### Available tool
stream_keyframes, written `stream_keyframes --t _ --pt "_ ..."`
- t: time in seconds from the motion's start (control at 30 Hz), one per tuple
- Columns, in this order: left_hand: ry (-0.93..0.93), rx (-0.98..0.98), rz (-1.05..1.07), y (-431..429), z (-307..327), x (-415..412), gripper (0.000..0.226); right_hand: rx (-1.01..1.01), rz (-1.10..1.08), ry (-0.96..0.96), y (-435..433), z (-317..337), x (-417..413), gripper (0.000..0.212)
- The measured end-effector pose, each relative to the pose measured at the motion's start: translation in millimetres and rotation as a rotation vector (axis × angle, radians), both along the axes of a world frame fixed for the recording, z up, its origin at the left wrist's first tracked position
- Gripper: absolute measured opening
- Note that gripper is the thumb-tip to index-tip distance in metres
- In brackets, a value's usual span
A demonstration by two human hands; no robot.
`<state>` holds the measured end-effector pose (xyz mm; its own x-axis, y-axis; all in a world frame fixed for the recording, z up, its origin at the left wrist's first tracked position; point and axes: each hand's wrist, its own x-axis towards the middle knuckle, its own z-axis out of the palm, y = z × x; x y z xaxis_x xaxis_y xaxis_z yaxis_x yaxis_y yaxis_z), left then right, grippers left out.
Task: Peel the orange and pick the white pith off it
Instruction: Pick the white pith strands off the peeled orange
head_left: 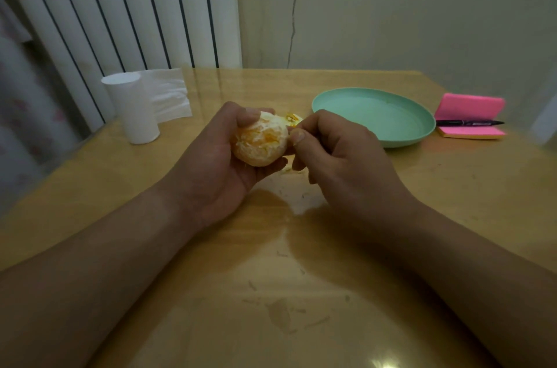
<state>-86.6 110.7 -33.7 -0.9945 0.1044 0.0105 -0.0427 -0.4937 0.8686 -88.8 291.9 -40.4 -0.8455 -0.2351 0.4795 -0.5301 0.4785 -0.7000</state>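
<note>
Left hand [223, 156] cups the round, mostly peeled orange [260, 138] above the glossy wooden table [301, 277]. Right hand [334, 150] pinches at its right edge (peel or pith, cannot tell). Step: pith-picking, apparently. Next: small, light pinches so the segments stay whole.

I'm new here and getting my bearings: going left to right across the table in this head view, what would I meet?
In order: white paper roll → orange → green plate → pink sticky notes.
</note>
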Motion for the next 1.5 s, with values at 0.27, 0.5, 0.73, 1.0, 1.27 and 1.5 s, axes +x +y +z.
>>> stream_keyframes --t 0.27,0.5,0.73,1.0,1.27,1.5 --pt "0.027 -0.042 0.014 -0.6 -5.7 -3.2 0.047 0.065 -0.027 0.015 -0.7 -0.7 -2.0 0.013" --pt "0.028 -0.006 -0.025 1.5 -5.7 -2.2 0.056 0.023 -0.026 0.019 -0.9 -0.3 -1.5 0.014" --pt "0.018 0.021 -0.012 -0.8 -5.8 -5.9 0.035 0.021 0.003 0.027 -0.7 -2.1 -1.6 0.007" --pt "0.029 0.016 -0.042 2.1 -6.3 -4.4 0.023 0.088 -0.016 0.188 -1.9 -1.9 1.9 0.018" --pt "0.085 -0.108 0.106 2.9 -7.6 -6.5 0.03 0.04 -0.05 0.104 -2.4 -5.0 -0.8 0.013" --pt "0.094 -0.118 0.106 3.3 -8.2 -6.3 0.027 0.116 -0.041 0.226 -1.5 -3.5 -0.2 0.012"
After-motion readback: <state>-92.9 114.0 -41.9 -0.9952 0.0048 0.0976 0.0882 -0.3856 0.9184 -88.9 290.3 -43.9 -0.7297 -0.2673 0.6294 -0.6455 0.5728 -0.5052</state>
